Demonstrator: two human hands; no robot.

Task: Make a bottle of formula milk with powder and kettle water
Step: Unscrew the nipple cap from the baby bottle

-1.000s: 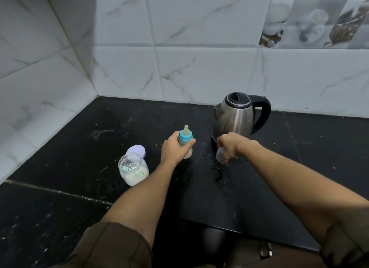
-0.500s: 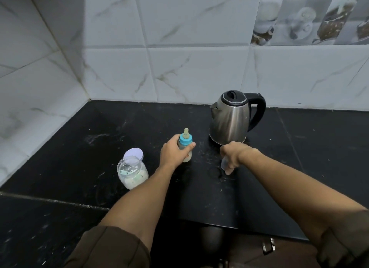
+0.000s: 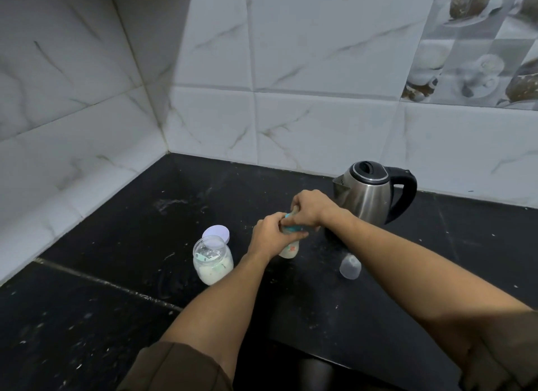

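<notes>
Baby bottle (image 3: 290,249) stands on black counter (image 3: 116,245) btwn open powder jar (image 3: 212,259) & steel kettle (image 3: 367,197), left hand (image 3: 269,236) wrapped round its body to brace it while right hand (image 3: 310,208) pinches teal collar (image 3: 291,230), prob to unscrew; clear cap (image 3: 350,265) sits aside

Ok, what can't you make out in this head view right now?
- Baby bottle: teat and blue collar covered by the right hand and left hand; fill level unreadable.
- Kettle: lid shut, water level hidden.
- Powder jar: label inside too small to read.
</notes>
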